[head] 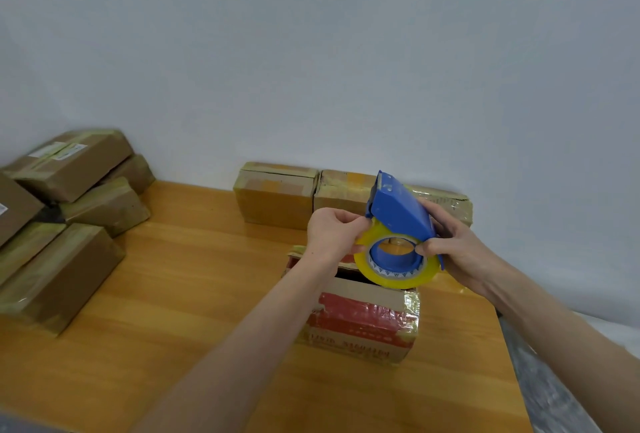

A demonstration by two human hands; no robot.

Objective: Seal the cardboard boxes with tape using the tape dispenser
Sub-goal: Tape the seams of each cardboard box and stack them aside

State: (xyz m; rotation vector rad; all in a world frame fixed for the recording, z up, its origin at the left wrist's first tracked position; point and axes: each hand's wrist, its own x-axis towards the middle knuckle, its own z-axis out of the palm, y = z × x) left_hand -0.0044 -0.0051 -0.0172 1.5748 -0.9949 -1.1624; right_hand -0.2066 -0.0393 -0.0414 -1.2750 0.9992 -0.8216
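Observation:
A blue tape dispenser with a yellowish roll of tape is held up above a cardboard box with red print. My right hand grips the dispenser's body from the right, thumb at the roll's core. My left hand pinches the tape's edge at the left side of the roll, just below the blue guard. The box stands on the wooden table under both hands; its top flaps are partly hidden by the roll and my left wrist.
Several taped brown boxes are piled at the table's left. Three more boxes stand in a row against the pale wall at the back. The table's right edge runs beside my right forearm.

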